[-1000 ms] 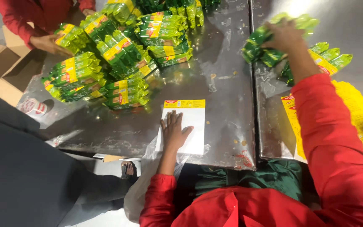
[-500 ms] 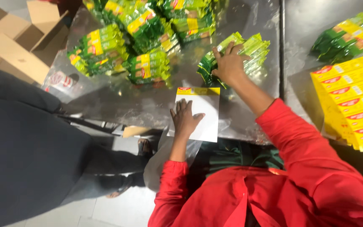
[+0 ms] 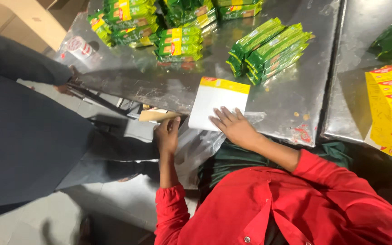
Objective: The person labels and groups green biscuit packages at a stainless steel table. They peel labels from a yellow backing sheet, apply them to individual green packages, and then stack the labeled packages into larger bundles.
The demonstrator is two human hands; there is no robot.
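Looking down from the head view, I log the items nearest first.

Right hand (image 3: 234, 127): fingers spread flat, pressing on the near corner of the white bag (image 3: 218, 103), a flat pouch with a yellow top band that lies on the steel table (image 3: 286, 97) at its near edge. Nothing is pinched.

Left hand (image 3: 167, 134): at the table edge just left of the bag, fingers curled; it seems to touch a clear plastic wrapper (image 3: 196, 145) that hangs below the edge, though I cannot tell whether it grips it.

Tan card scrap (image 3: 157, 115): tucked at the table edge above the left hand.

Green packet stack (image 3: 268, 49): a loose fan of green-and-yellow packets, lying apart from the bag, beyond it.

Yellow cartons (image 3: 391, 106): flattened, overlapped, on the adjoining table at right.

Further green bundles (image 3: 178, 43): several, far side of the table.

Another person in dark clothing (image 3: 23, 122) stands at left; cardboard boxes (image 3: 28, 18) behind.

Progress, as I judge it: the bag lies flat and looks unfilled, the packets are within reach but none are in it, so the packing appears barely started.
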